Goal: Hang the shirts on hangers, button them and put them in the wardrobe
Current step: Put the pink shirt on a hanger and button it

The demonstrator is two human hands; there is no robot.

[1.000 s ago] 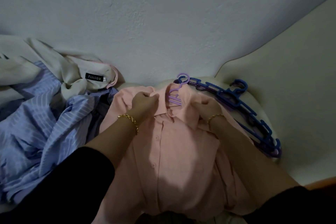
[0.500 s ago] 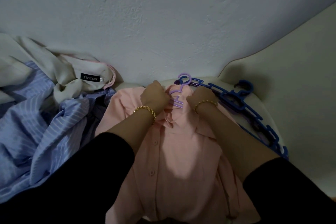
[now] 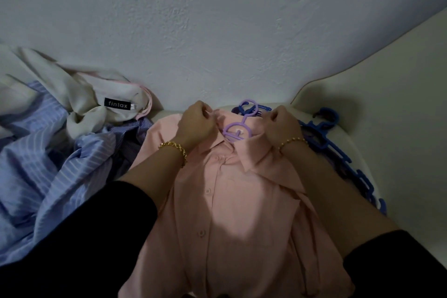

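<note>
A pink shirt [image 3: 232,213] lies front up before me with a purple hanger [image 3: 238,128] inside it; the hanger's hook and neck stick out of the collar. My left hand [image 3: 197,124] pinches the left side of the collar near the hanger. On the other side, my right hand [image 3: 281,126] grips the collar at the right shoulder. The placket below the collar looks closed, with buttons showing down the front.
Blue hangers [image 3: 338,152] lie stacked at the right under the shirt's edge. A heap of blue striped shirts [image 3: 48,164] and a cream garment [image 3: 79,97] with a black label fill the left. A plaster wall [image 3: 217,31] rises just behind.
Both hands moved up from the collar front to its back edge and spread apart, so the purple hanger's neck now shows between them.
</note>
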